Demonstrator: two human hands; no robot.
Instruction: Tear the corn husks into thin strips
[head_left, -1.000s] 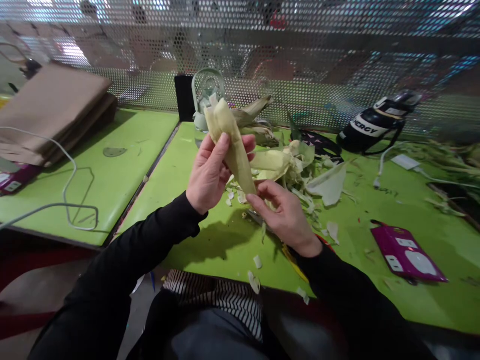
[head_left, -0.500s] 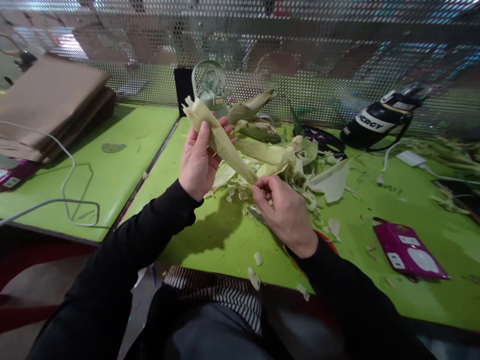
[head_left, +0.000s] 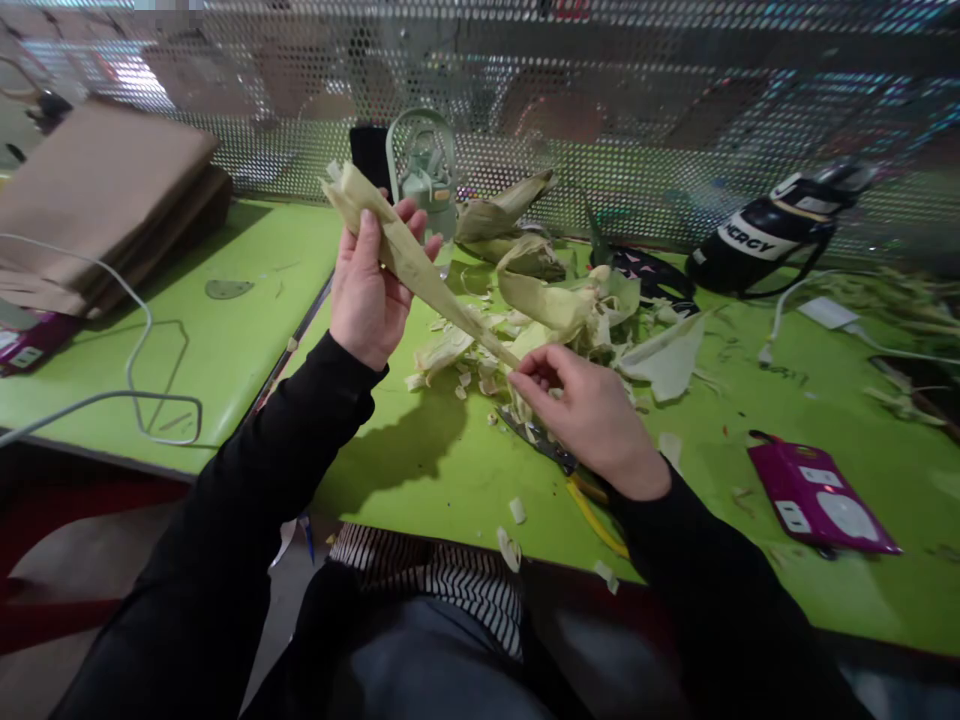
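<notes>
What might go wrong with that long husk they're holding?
The husk might tear near the right hand, where it narrows. That hand is close to the open scissors, so it might bump them. The small scrap at the table's near edge could fall.

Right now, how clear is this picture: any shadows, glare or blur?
Head view: a soft shadow darkens the table below the husk; head view: bright glints mark the mesh screen, upper right, and shapes beyond it look blurry; head view: lettering on the black bottle is readable.
</notes>
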